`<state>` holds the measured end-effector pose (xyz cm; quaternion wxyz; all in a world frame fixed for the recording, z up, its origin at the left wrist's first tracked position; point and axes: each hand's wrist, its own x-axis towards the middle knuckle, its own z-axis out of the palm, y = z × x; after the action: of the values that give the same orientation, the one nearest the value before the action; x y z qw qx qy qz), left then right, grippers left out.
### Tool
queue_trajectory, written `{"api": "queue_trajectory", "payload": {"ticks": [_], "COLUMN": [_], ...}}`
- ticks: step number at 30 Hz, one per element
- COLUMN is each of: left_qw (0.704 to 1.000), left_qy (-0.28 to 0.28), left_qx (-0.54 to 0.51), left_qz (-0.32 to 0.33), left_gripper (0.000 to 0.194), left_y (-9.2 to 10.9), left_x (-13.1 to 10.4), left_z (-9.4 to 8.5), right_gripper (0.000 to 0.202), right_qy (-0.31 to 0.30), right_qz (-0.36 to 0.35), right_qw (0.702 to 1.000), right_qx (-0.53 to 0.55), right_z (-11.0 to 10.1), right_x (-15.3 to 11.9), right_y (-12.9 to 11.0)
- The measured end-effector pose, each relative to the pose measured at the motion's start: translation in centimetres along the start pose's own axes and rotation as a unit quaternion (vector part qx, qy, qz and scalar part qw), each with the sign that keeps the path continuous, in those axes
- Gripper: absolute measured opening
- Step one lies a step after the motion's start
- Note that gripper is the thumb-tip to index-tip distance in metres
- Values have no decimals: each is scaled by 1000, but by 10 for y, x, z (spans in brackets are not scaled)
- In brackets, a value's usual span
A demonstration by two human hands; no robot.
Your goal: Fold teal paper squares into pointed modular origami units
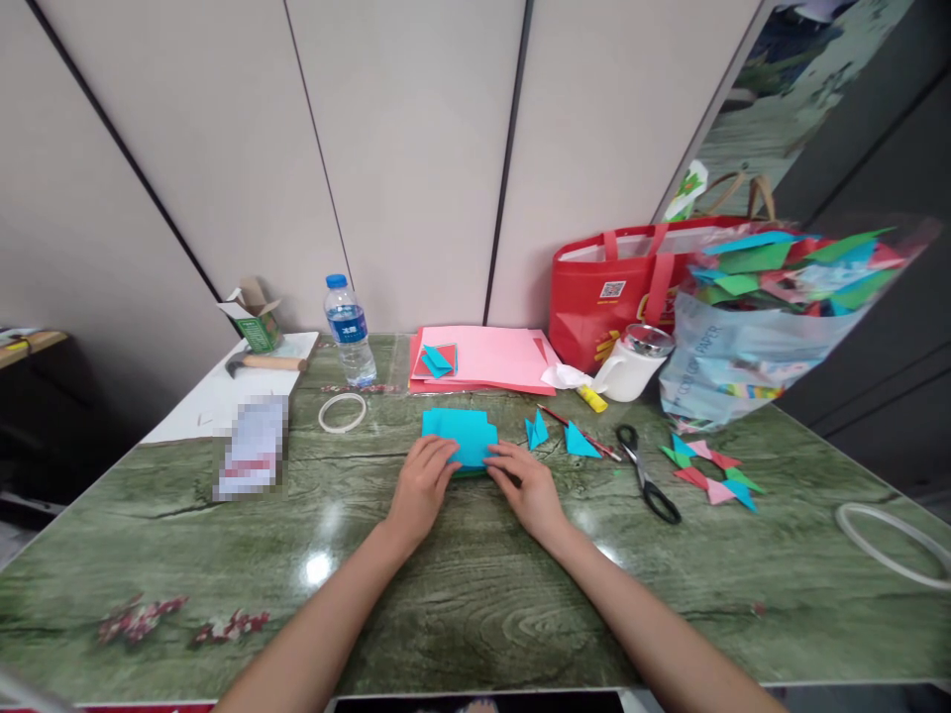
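Observation:
A small stack of blue paper (462, 428) lies on the green marbled table (475, 584), with a thin green edge showing beneath it. My left hand (425, 485) has its fingers closed on the stack's lower left corner. At the lower right corner, my right hand (529, 487) holds the paper between thumb and fingers. Just right of the stack are a folded blue piece (536, 430) and a blue triangle (581, 441), with a red pencil (586, 434) running behind them.
Black scissors (646, 475) and a multicoloured paper ring (711, 472) lie to the right. Behind stand a water bottle (351, 337), pink sheets (497, 358), a white mug (631, 364), a red bag (594, 297) and a filled plastic bag (732, 366). A hammer (271, 363) rests at left.

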<state>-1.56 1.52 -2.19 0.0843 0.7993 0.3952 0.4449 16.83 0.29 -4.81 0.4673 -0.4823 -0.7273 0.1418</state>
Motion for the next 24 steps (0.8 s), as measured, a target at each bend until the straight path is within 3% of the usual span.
{"api": "queue_trajectory", "payload": {"ticks": [3,6,8,12,14,16,19,24], "left_qw": [995,977,946,850,822,812,815,818], "left_qy": [53,44,34,3,-5,-10,-15,5], "left_qx": [-28,-106,-200,-390,-431,-450,-454,-455], "left_qz": [-74,-180,-252,-354,-373,-371,-360,-351], "left_gripper": [22,23,31,59,62,59,55,75], "left_y": [9,13,13,12,14,16,19,23], "left_x": [0,0,0,3,6,8,10,10], "left_z": [-3,-1,2,8,8,5,1,-2], "right_gripper": [16,16,18,19,19,19,20,18], "right_qy": [39,81,103,105,88,66,23,-12], "right_qz": [19,41,52,32,11,-10,-27,-14], "right_qw": [999,994,991,991,994,995,996,996], "right_qx": [27,57,68,72,71,75,82,88], "right_z": [-2,-6,-8,-11,-12,-12,-12,-10], "right_x": [2,4,5,5,4,4,4,2], "right_y": [-3,-8,-12,-19,-22,-26,-30,-32]}}
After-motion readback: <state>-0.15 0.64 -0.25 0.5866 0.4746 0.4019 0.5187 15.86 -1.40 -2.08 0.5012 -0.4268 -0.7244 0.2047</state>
